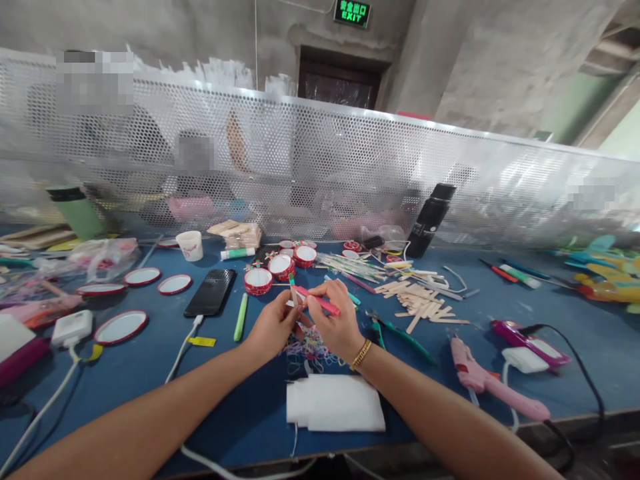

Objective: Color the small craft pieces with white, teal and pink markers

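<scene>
My left hand (270,325) is closed, pinching a small wooden craft stick (293,290) upright; its upper end is green. In my right hand (337,327) is a pink-red marker (327,305), its tip end close to the stick. Whether the marker touches the stick, I cannot tell. Below both hands lies a pile of thin colourful rubber bands (313,348), partly hidden by the fingers. Nearer to me is a folded white cloth (345,403). A light green marker (241,317) rests left of my left hand, and green-handled pliers (407,340) lie right of my right hand.
Red-rimmed round tins (259,281) and a pile of wooden sticks (417,300) stand farther back. A black phone (210,293) is on a cable at left. At right lie a pink glue gun (493,387) and cords. A perforated metal screen (320,167) borders the table.
</scene>
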The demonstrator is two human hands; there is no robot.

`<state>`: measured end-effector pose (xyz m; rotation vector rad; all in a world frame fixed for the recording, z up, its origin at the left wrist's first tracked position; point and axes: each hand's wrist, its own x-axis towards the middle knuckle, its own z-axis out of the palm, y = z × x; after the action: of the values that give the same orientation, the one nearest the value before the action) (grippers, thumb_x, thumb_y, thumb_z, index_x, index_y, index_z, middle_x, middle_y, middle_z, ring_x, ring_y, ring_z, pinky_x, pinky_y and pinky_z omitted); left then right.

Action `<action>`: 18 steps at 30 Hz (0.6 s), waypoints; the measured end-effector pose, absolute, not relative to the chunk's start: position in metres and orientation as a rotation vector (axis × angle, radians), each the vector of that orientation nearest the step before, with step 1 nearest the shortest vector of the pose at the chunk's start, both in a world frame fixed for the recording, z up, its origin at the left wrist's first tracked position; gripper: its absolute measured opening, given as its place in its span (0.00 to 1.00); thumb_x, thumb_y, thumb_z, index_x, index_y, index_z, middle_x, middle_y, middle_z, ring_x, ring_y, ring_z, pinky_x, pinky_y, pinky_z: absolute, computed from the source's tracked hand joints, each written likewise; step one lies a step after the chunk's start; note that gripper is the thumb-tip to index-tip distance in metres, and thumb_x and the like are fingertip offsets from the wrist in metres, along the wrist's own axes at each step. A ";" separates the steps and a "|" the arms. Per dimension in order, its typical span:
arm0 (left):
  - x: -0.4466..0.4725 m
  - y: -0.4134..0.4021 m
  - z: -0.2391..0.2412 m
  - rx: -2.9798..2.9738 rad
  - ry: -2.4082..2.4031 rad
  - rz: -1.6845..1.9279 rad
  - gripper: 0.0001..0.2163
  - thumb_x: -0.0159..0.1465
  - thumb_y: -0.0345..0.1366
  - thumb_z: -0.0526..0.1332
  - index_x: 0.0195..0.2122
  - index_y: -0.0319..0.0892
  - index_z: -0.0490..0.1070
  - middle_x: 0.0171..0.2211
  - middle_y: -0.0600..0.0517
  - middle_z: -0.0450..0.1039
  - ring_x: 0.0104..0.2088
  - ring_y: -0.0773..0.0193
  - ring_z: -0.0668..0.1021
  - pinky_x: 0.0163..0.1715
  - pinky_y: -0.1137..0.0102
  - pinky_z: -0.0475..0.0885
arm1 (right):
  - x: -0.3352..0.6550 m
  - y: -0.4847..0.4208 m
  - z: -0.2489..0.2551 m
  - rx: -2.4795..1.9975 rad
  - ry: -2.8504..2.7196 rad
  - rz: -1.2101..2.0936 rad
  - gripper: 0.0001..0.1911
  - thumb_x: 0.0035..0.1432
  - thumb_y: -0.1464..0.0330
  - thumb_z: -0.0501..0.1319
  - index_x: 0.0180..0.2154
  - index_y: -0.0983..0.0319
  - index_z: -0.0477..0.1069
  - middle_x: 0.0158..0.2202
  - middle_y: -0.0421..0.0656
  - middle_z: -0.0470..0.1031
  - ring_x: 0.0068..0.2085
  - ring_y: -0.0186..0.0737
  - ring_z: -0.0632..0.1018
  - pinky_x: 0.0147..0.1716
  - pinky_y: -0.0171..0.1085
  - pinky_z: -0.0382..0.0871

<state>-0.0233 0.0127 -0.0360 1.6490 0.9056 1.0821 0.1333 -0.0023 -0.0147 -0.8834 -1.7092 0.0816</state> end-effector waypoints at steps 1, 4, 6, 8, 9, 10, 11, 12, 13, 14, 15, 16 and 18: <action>-0.024 0.012 -0.035 1.654 0.910 1.083 0.14 0.66 0.50 0.58 0.40 0.43 0.64 0.28 0.53 0.78 0.19 0.65 0.78 0.21 0.73 0.69 | 0.134 -0.002 -0.015 -0.899 -1.702 0.072 0.05 0.62 0.70 0.57 0.33 0.58 0.69 0.31 0.39 0.76 0.35 0.40 0.73 0.46 0.44 0.62; -0.025 0.011 -0.032 1.671 0.929 1.078 0.13 0.66 0.49 0.57 0.38 0.44 0.63 0.28 0.53 0.78 0.19 0.66 0.77 0.19 0.73 0.67 | 0.136 0.000 -0.015 -0.959 -1.660 0.049 0.06 0.61 0.69 0.57 0.31 0.58 0.68 0.30 0.39 0.75 0.37 0.41 0.72 0.43 0.43 0.63; -0.025 0.012 -0.032 1.669 0.936 1.072 0.13 0.66 0.49 0.57 0.38 0.44 0.62 0.28 0.53 0.78 0.18 0.66 0.77 0.18 0.73 0.66 | 0.136 0.000 -0.014 -0.968 -1.648 0.048 0.06 0.62 0.69 0.57 0.30 0.58 0.68 0.30 0.40 0.75 0.37 0.42 0.73 0.43 0.43 0.63; -0.024 0.012 -0.033 1.653 0.926 1.074 0.13 0.66 0.49 0.57 0.39 0.44 0.62 0.27 0.54 0.78 0.18 0.66 0.77 0.18 0.73 0.66 | 0.136 -0.001 -0.013 -0.942 -1.654 0.044 0.06 0.62 0.69 0.57 0.31 0.58 0.68 0.30 0.40 0.75 0.36 0.41 0.73 0.44 0.44 0.63; -0.024 0.013 -0.034 1.644 0.916 1.079 0.13 0.66 0.48 0.57 0.39 0.44 0.62 0.27 0.54 0.78 0.18 0.67 0.76 0.18 0.73 0.67 | 0.135 -0.002 -0.013 -0.921 -1.660 0.040 0.06 0.62 0.69 0.57 0.31 0.58 0.68 0.30 0.40 0.75 0.36 0.41 0.73 0.44 0.44 0.63; -0.024 0.013 -0.034 1.637 0.905 1.085 0.12 0.66 0.48 0.57 0.39 0.44 0.62 0.27 0.54 0.77 0.17 0.67 0.76 0.18 0.74 0.67 | 0.134 -0.003 -0.012 -0.898 -1.666 0.034 0.05 0.62 0.69 0.56 0.32 0.58 0.69 0.30 0.40 0.75 0.36 0.41 0.74 0.44 0.44 0.64; -0.024 0.012 -0.034 1.634 0.897 1.091 0.12 0.66 0.48 0.58 0.39 0.44 0.63 0.27 0.54 0.77 0.17 0.67 0.76 0.18 0.74 0.67 | 0.134 -0.004 -0.012 -0.876 -1.672 0.029 0.05 0.62 0.69 0.56 0.32 0.58 0.69 0.30 0.40 0.75 0.35 0.41 0.74 0.44 0.45 0.64; -0.023 0.012 -0.034 1.636 0.892 1.093 0.12 0.66 0.48 0.58 0.38 0.44 0.63 0.27 0.54 0.77 0.17 0.68 0.75 0.18 0.74 0.68 | 0.133 -0.005 -0.011 -0.859 -1.680 0.026 0.05 0.62 0.69 0.56 0.33 0.58 0.69 0.30 0.40 0.75 0.35 0.40 0.74 0.45 0.45 0.64; -0.023 0.011 -0.033 1.640 0.891 1.095 0.12 0.66 0.47 0.58 0.38 0.44 0.63 0.26 0.54 0.76 0.17 0.68 0.75 0.18 0.74 0.67 | 0.132 -0.005 -0.011 -0.847 -1.688 0.026 0.05 0.62 0.70 0.56 0.33 0.57 0.69 0.30 0.39 0.76 0.34 0.40 0.74 0.45 0.45 0.64; -0.023 0.010 -0.032 1.645 0.894 1.099 0.12 0.66 0.47 0.58 0.38 0.44 0.63 0.26 0.54 0.76 0.17 0.68 0.75 0.18 0.75 0.67 | 0.132 -0.006 -0.011 -0.840 -1.696 0.028 0.05 0.62 0.70 0.56 0.33 0.57 0.69 0.29 0.39 0.76 0.34 0.40 0.74 0.45 0.45 0.64; -0.022 0.009 -0.031 1.650 0.900 1.098 0.12 0.67 0.48 0.57 0.38 0.43 0.63 0.26 0.54 0.76 0.17 0.68 0.75 0.18 0.75 0.67 | 0.132 -0.006 -0.011 -0.838 -1.702 0.030 0.05 0.62 0.70 0.56 0.33 0.57 0.69 0.29 0.39 0.76 0.33 0.39 0.74 0.46 0.46 0.64; -0.022 0.007 -0.029 1.656 0.909 1.095 0.12 0.67 0.48 0.57 0.38 0.43 0.63 0.26 0.54 0.76 0.18 0.68 0.76 0.18 0.75 0.67 | 0.132 -0.006 -0.011 -0.840 -1.707 0.032 0.05 0.62 0.70 0.57 0.33 0.57 0.69 0.29 0.39 0.76 0.33 0.39 0.74 0.46 0.46 0.64; -0.022 0.006 -0.028 1.663 0.921 1.084 0.13 0.67 0.49 0.57 0.38 0.43 0.64 0.26 0.54 0.76 0.18 0.68 0.76 0.18 0.75 0.66 | 0.132 -0.005 -0.011 -0.845 -1.713 0.033 0.05 0.62 0.70 0.57 0.33 0.57 0.69 0.30 0.39 0.76 0.33 0.39 0.74 0.46 0.46 0.64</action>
<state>-0.0220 0.0058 -0.0284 1.6633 0.9213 1.0837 0.1317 -0.0054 -0.0109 -0.8448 -1.7127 0.0331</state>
